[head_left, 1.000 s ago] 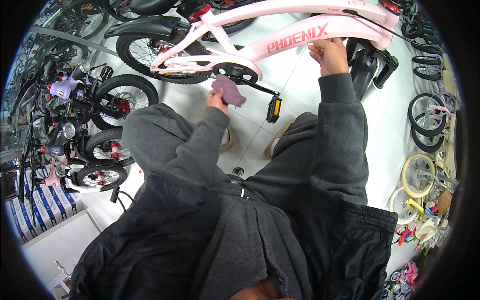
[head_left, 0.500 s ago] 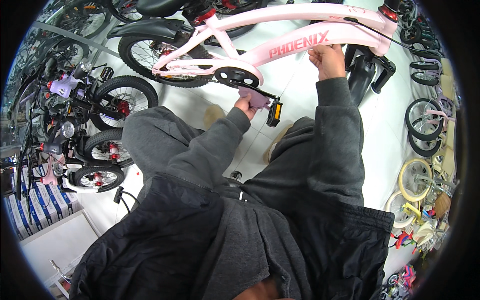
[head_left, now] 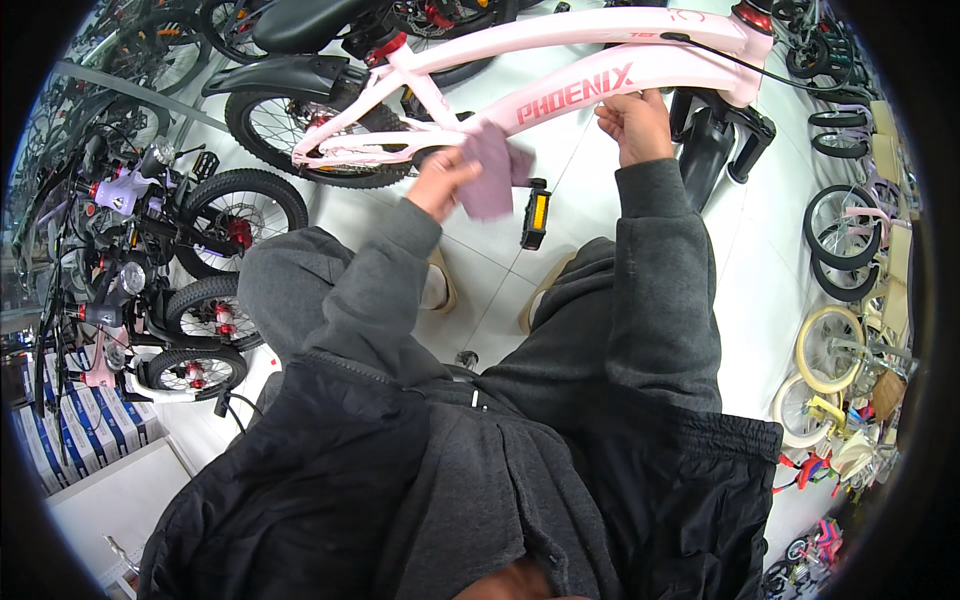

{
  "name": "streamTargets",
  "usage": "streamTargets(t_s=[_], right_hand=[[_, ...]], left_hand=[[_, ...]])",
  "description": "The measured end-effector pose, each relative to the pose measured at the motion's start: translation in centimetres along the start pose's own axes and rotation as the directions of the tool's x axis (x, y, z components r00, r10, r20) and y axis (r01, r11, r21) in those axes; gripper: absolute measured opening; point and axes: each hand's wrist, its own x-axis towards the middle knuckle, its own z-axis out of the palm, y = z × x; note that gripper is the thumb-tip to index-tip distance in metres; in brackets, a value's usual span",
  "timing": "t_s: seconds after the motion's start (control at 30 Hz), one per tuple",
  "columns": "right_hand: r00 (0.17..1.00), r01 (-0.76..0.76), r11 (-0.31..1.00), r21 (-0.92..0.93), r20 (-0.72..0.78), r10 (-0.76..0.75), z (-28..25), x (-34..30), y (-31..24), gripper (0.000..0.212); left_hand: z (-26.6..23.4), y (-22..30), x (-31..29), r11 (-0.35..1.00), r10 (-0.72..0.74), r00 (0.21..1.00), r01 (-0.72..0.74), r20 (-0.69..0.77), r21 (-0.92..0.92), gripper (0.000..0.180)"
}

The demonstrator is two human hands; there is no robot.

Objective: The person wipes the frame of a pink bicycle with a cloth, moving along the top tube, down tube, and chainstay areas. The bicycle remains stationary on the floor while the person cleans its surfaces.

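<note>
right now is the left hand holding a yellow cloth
No, the left hand grips a mauve cloth against the pink bike frame.

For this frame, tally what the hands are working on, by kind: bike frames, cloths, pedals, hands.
Pink bike frame: 1, held by the right hand
Mauve cloth: 1, in the grip of the left hand
Black pedal with orange reflector: 1
Hands: 2
Total: 5

Crank (head_left: 440, 152) behind cloth (head_left: 492, 170) (front wheel cut off)
</note>
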Motion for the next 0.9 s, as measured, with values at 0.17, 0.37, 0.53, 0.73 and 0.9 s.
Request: streamTargets(t_s=[0.17,0.37,0.53,0.73,0.9], right_hand=[[1.0,-0.001,1.0,-0.01,-0.01,0.001,0.3,-0.1,-0.1,0.034],[1.0,0.003,1.0,0.003,0.001,-0.003,0.0,0.1,0.1,0.034],[1.0,0.003,1.0,-0.007,0.015,-0.003,-0.2,0.4,0.2,0.03],[0.999,-0.008,1.0,-0.005,0.032,0.008,-0.4,1.0,0.2,0.023],[1.0,-0.001,0.997,0.082,0.018,0.0,0.0,-0.6,0.1,0.032]], left_hand=[[-0.3,3.9,5.1,0.655,0.525,0.839,-0.29,-0.144,0.698,0.032],[-0.3,1.2,8.3,0.151,0.596,0.795,-0.247,0.111,0.957,0.033],[-1.3,1.3,8.6,0.094,0.559,0.821,-0.207,0.12,0.974,0.025],[-1.5,1.6,9.0,0.147,0.452,0.891,-0.132,0.052,0.98,0.034],[-2.0,1.3,9.2,0.131,0.456,0.888,-0.141,0.067,0.981,0.036]])
